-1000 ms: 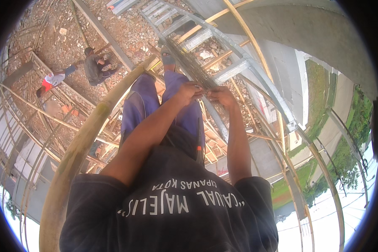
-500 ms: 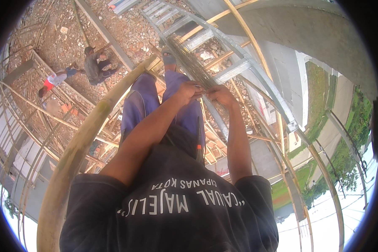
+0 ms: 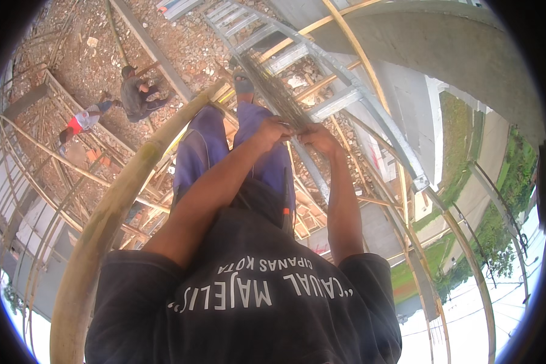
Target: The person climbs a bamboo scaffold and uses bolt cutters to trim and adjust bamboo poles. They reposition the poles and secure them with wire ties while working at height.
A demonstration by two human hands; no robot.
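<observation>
Near one ladder (image 3: 335,102), two hands (image 3: 272,133) (image 3: 319,138).

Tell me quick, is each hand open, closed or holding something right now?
Left hand: closed; anything in it is too small to tell.
Right hand: closed; whether it holds anything can't be told either.

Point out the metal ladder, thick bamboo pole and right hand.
metal ladder (image 3: 335,103), head view: on a rung
thick bamboo pole (image 3: 127,185), head view: around mid-length
right hand (image 3: 318,138), head view: on its back
</observation>
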